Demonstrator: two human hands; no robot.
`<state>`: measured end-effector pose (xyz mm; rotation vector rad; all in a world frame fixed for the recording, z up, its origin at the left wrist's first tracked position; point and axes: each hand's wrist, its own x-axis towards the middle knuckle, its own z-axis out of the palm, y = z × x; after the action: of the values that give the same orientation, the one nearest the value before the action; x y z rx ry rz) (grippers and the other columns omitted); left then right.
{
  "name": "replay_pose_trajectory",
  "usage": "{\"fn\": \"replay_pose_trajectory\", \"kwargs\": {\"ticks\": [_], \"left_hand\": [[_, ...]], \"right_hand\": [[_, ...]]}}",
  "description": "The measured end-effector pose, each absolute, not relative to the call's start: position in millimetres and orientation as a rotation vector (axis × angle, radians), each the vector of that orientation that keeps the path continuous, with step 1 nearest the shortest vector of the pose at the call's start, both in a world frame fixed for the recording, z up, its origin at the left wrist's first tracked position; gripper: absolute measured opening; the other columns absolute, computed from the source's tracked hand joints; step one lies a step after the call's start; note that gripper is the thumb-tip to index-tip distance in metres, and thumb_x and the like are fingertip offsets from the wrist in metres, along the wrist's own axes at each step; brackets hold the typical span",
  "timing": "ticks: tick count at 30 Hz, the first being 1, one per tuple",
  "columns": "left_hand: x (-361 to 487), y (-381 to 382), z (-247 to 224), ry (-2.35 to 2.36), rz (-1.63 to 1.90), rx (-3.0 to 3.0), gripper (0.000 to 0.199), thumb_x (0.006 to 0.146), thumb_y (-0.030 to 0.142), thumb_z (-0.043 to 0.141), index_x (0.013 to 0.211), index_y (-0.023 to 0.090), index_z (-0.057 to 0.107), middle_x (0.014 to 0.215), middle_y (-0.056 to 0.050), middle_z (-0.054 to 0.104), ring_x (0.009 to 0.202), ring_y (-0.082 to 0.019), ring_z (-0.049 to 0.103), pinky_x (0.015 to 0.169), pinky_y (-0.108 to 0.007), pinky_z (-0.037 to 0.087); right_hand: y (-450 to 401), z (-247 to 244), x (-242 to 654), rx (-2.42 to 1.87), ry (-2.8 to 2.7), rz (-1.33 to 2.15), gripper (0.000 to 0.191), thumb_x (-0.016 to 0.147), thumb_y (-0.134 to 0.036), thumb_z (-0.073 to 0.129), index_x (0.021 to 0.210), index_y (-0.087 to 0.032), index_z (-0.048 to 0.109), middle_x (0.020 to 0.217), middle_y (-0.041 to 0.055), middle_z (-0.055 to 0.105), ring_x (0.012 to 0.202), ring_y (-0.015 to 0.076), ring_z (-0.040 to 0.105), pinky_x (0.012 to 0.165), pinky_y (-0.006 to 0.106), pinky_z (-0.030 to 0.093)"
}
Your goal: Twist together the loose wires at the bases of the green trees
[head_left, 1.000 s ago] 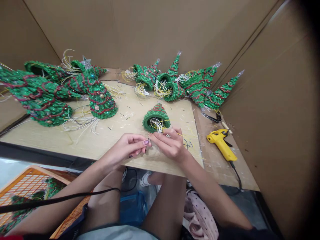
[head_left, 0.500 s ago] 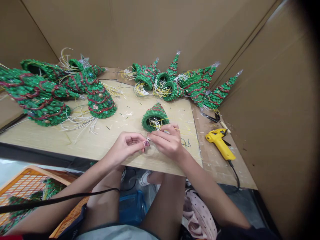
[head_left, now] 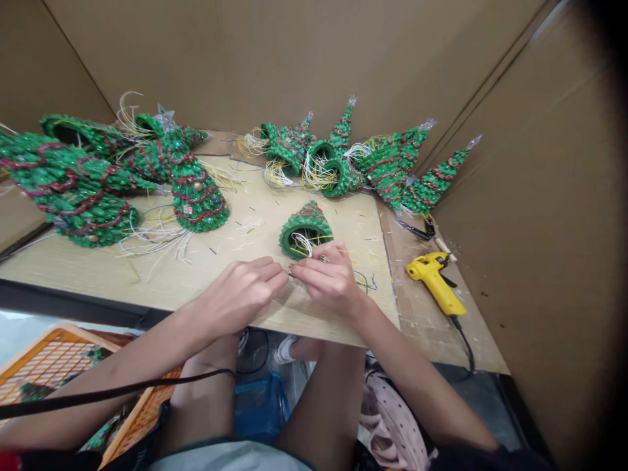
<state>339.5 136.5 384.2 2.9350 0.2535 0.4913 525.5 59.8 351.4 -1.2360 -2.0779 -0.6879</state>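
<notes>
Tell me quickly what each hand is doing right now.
Left hand: closed, fingers curled; whether it grips anything cannot be told.
Right hand: closed, fingers pinching wires from the small tree's open base.

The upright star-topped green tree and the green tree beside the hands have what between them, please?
The head view shows short wire snippets scattered on the pale wooden table.

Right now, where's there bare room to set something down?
Mostly bare: the table between white wires, left hand and front edge; the cardboard between table, yellow glue gun and its cord. Crowded: the back, packed with green trees.
</notes>
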Motion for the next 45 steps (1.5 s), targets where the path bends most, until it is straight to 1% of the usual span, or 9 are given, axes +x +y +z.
{"fn": "replay_pose_trajectory", "kwargs": {"ticks": [6,15,18,21,25,31,34,37,45], "left_hand": [[339.4,141.0,391.2,0.132,0.401,2.957,0.026,0.082,0.005,0.039,0.074,0.017,0.061,0.070,-0.008,0.058,0.068,-0.020,0.049,0.055,-0.028,0.032],[337.3,159.4,387.9,0.331,0.394,2.455,0.020,0.088,0.027,0.049,0.092,0.020,0.067,0.086,-0.005,0.067,0.079,-0.017,0.059,0.073,-0.024,0.041],[338.4,156.1,384.0,0.356,0.280,2.030,0.027,0.089,0.034,0.048,0.085,0.017,0.068,0.073,-0.003,0.064,0.065,-0.013,0.055,0.061,-0.020,0.041],[341.0,150.7,379.4,0.388,0.184,1.644,0.034,0.087,0.042,0.050,0.075,0.015,0.066,0.060,-0.001,0.054,0.051,-0.010,0.044,0.045,-0.018,0.031],[344.6,146.1,374.8,0.488,0.202,1.473,0.031,0.082,0.042,0.058,0.068,0.015,0.062,0.056,0.001,0.047,0.048,-0.008,0.039,0.042,-0.016,0.025],[348.3,146.4,374.4,0.485,0.306,1.625,0.028,0.081,0.038,0.058,0.065,0.015,0.062,0.055,0.002,0.051,0.049,-0.008,0.042,0.045,-0.017,0.028],[348.2,147.1,378.9,0.471,0.384,1.858,0.028,0.083,0.034,0.054,0.064,0.015,0.062,0.058,0.000,0.056,0.056,-0.010,0.049,0.052,-0.018,0.034],[346.3,148.5,384.6,0.444,0.449,2.147,0.027,0.086,0.031,0.051,0.067,0.016,0.063,0.061,0.000,0.058,0.057,-0.011,0.050,0.054,-0.020,0.033],[345.1,163.3,396.4,0.025,0.506,2.696,0.022,0.090,0.019,0.046,0.078,0.017,0.065,0.068,-0.003,0.059,0.063,-0.014,0.050,0.063,-0.024,0.034]], "right_hand": [[58.9,352.3,523.6,-1.261,-2.083,-0.611,0.022,0.090,-0.016,0.050,0.081,-0.021,0.069,0.071,-0.0015,0.067,0.083,0.0146,0.043,0.083,0.031,0.029],[58.9,353.7,524.4,-1.221,-2.021,-0.707,0.017,0.086,-0.014,0.056,0.084,-0.023,0.071,0.077,-0.0019,0.070,0.080,0.0151,0.046,0.081,0.033,0.029],[58.6,351.6,525.1,-1.208,-1.996,-0.739,0.018,0.086,-0.015,0.056,0.084,-0.023,0.071,0.080,-0.0016,0.071,0.081,0.0153,0.047,0.080,0.034,0.030],[57.9,349.0,526.0,-1.243,-2.022,-0.786,0.018,0.087,-0.016,0.056,0.085,-0.024,0.072,0.082,-0.0004,0.071,0.082,0.0162,0.048,0.079,0.034,0.031],[57.8,346.6,527.6,-1.219,-2.046,-0.806,0.016,0.084,-0.014,0.060,0.088,-0.025,0.071,0.084,-0.0001,0.071,0.085,0.0170,0.048,0.080,0.035,0.030],[58.5,347.2,527.9,-1.204,-2.044,-0.836,0.016,0.086,-0.016,0.058,0.087,-0.025,0.071,0.082,-0.0009,0.071,0.083,0.0159,0.048,0.080,0.034,0.030],[58.8,349.5,526.7,-1.199,-2.028,-0.851,0.016,0.086,-0.016,0.058,0.085,-0.025,0.071,0.082,-0.0017,0.071,0.081,0.0154,0.048,0.079,0.034,0.031],[59.2,352.3,525.3,-1.159,-1.997,-0.826,0.015,0.083,-0.013,0.061,0.083,-0.023,0.071,0.079,-0.0034,0.072,0.079,0.0142,0.047,0.079,0.032,0.032],[59.3,353.6,523.0,-1.175,-1.994,-0.756,0.016,0.085,-0.013,0.058,0.080,-0.022,0.071,0.076,-0.0030,0.071,0.079,0.0136,0.047,0.078,0.032,0.033]]}}
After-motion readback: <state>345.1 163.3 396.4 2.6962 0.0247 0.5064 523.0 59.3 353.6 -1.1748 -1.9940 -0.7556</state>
